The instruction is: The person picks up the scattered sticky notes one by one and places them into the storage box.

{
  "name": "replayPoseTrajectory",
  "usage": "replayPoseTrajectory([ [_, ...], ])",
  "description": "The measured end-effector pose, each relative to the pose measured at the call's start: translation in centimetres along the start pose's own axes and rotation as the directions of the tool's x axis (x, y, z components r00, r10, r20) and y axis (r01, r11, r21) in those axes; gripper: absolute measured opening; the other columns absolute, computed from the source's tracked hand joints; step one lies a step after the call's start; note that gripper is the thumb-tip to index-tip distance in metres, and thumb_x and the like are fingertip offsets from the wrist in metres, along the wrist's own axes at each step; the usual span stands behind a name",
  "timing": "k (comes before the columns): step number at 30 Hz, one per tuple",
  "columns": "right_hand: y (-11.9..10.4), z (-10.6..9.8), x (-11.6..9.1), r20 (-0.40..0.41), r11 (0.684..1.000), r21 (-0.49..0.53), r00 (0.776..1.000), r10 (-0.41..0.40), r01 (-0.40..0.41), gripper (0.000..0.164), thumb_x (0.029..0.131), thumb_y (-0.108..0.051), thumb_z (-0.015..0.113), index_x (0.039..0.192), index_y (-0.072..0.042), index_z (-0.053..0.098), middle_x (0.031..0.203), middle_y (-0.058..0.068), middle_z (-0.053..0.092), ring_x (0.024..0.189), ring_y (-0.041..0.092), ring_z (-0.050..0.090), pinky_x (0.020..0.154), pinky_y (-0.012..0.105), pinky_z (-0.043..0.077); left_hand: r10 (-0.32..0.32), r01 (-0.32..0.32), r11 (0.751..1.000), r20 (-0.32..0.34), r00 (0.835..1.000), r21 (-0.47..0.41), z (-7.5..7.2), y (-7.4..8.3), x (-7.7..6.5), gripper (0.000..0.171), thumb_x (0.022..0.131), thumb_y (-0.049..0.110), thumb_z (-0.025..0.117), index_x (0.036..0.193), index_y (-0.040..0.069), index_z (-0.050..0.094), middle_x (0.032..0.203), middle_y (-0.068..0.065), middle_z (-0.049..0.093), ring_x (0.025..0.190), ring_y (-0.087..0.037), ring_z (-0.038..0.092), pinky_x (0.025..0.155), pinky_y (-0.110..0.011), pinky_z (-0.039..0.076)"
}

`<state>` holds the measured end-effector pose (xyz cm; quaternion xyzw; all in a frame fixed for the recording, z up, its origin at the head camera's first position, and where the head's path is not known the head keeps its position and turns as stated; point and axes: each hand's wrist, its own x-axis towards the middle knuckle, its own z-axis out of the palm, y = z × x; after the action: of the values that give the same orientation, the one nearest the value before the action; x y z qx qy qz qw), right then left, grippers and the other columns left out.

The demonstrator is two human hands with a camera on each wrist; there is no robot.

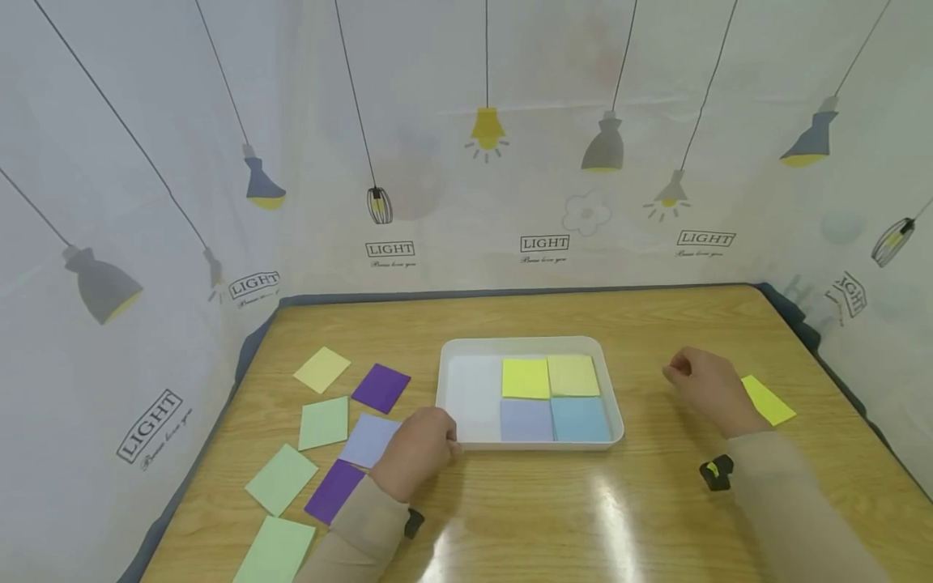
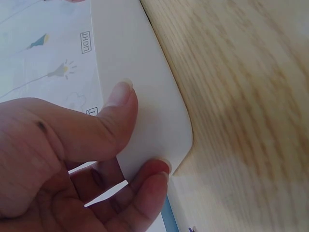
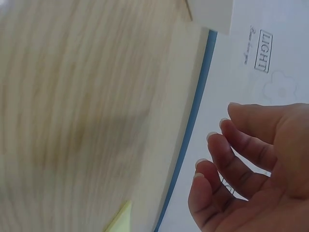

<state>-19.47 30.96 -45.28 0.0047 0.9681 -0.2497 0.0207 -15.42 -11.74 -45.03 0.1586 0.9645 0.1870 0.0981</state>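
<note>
A white tray [image 1: 461,346] sits mid-table. In its right part lie a bright yellow sticky note [image 1: 525,378], a pale yellow one [image 1: 573,375], a lavender one [image 1: 526,420] and a light blue one [image 1: 580,419], set two by two. My left hand [image 1: 419,449] grips the tray's near left corner; the left wrist view has the thumb [image 2: 118,108] against the white wall and the fingertips at the corner. To the tray's right, my right hand [image 1: 707,385] hovers over the table with fingers loosely curled, holding nothing. Beside that wrist lies a yellow sticky note [image 1: 768,402].
Left of the tray, purple notes [image 1: 381,388], green notes [image 1: 281,479], a pale yellow note [image 1: 322,370] and a lavender note [image 1: 367,440] are scattered, partly under the left forearm. A lamp-printed curtain [image 1: 452,267] encloses the wooden table [image 1: 532,518] at the back and sides.
</note>
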Motion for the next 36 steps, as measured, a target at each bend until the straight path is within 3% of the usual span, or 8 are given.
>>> replayPoseTrajectory([
  [13, 4.5, -1.0, -1.5, -0.012, 0.993, 0.007, 0.993, 0.118, -0.118, 0.034, 0.103, -0.026, 0.053, 0.112, 0.007, 0.058, 0.108, 0.028, 0.063, 0.09, 0.036, 0.06, 0.07, 0.043, 0.049, 0.005, -0.005, 1.0, 0.001, 1.0, -0.017, 0.0, 0.1, -0.1, 0.022, 0.085, 0.012, 0.078, 0.066, 0.009, 0.068, 0.074, 0.001, 0.064, 0.067, -0.013, 0.053, 0.065, -0.031, 0.049],
  [29, 8.0, -1.7, -2.2, -0.097, 0.992, -0.047, 0.989, 0.109, -0.114, 0.035, 0.1, -0.02, 0.06, 0.106, 0.014, 0.059, 0.102, 0.034, 0.064, 0.086, 0.044, 0.061, 0.069, 0.049, 0.049, 0.024, -0.024, 1.0, -0.014, 1.0, 0.004, -0.1, 0.0, 0.0, 0.023, 0.084, 0.013, 0.079, 0.065, 0.01, 0.067, 0.074, 0.001, 0.063, 0.068, -0.014, 0.053, 0.067, -0.031, 0.049],
  [33, 9.0, -1.8, -2.1, -0.103, 0.989, -0.041, 0.985, 0.137, -0.141, 0.038, 0.098, -0.021, 0.06, 0.105, 0.016, 0.058, 0.102, 0.037, 0.063, 0.085, 0.045, 0.06, 0.067, 0.046, 0.048, 0.015, -0.015, 1.0, -0.008, 1.0, 0.009, -0.1, 0.0, 0.0, 0.023, 0.084, 0.013, 0.079, 0.065, 0.01, 0.067, 0.074, 0.001, 0.063, 0.069, -0.014, 0.054, 0.067, -0.032, 0.05],
  [36, 9.8, -1.7, -2.0, -0.1, 0.986, -0.051, 0.983, 0.154, -0.16, 0.044, 0.098, -0.022, 0.059, 0.108, 0.021, 0.057, 0.107, 0.042, 0.061, 0.09, 0.051, 0.059, 0.07, 0.05, 0.049, 0.002, -0.002, 1.0, 0.006, 1.0, 0.004, -0.1, 0.1, 0.0, 0.022, 0.085, 0.014, 0.078, 0.066, 0.01, 0.067, 0.075, 0.0, 0.063, 0.07, -0.015, 0.055, 0.068, -0.032, 0.05],
])
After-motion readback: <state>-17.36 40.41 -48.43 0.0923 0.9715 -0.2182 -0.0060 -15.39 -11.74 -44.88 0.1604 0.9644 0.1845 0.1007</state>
